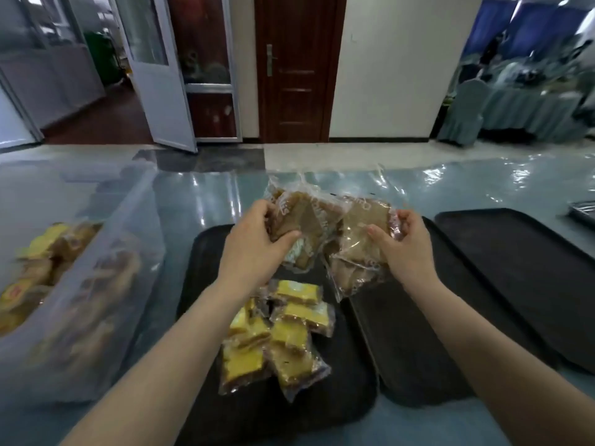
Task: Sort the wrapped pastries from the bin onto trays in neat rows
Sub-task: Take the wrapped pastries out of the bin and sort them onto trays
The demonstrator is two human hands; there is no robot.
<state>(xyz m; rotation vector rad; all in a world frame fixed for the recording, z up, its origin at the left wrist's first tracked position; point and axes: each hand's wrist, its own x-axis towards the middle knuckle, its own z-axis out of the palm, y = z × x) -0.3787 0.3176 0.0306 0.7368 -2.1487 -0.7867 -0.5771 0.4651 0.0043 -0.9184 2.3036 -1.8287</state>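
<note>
- Head view. Clear-film packets of brown pastry were held in a bunch above the far end of the left black tray, both hands closed on them.
- The left hand gripped the left part of the bunch, thumb across the front of a packet and fingers curled behind it.
- The right hand gripped the right part likewise, thumb on the face of a packet and fingers wrapped round its edge.
- A loose heap of yellow-labelled packets lay overlapping on the same tray, below the hands; no row had yet been formed.
- The translucent bin stood on the desk just left of that tray, with more wrapped pastries visible through its wall.
- Two further black trays, the middle tray and the right tray, lay to the right; no packets showed on them.
- Judged step: transfer from bin to tray, with sorting barely begun.
- Judged next move: the bunch would need setting down on a bare tray, probably the middle one, and the packets separating one by one, since the slippery film favours sliding and overlap, before being laid flat edge to edge.
</note>
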